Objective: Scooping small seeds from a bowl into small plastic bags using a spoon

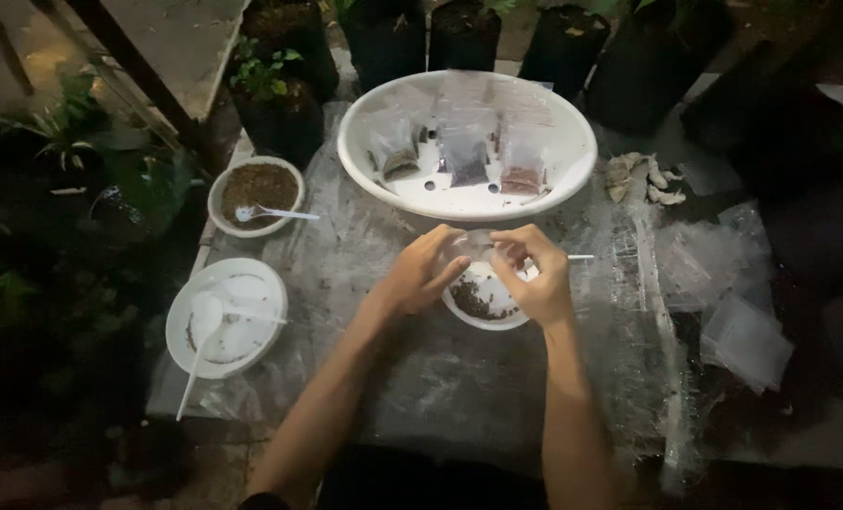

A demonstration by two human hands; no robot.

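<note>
My left hand (423, 272) and my right hand (533, 276) meet over a small white bowl (479, 314) that holds dark seeds or grains. Both pinch a small clear plastic bag (475, 248) between their fingers, just above the bowl. A thin white spoon handle (580, 257) sticks out to the right from behind my right hand. Beyond the hands stands a large white basin (568, 165) with several filled clear packets (467, 156) leaning inside it.
Left of me are a white bowl of brown grains (255, 189) with a spoon in it and a white plate (237, 340) with a long white spoon. Loose clear bags (747, 340) lie at right. Black plant pots (464, 33) line the far edge.
</note>
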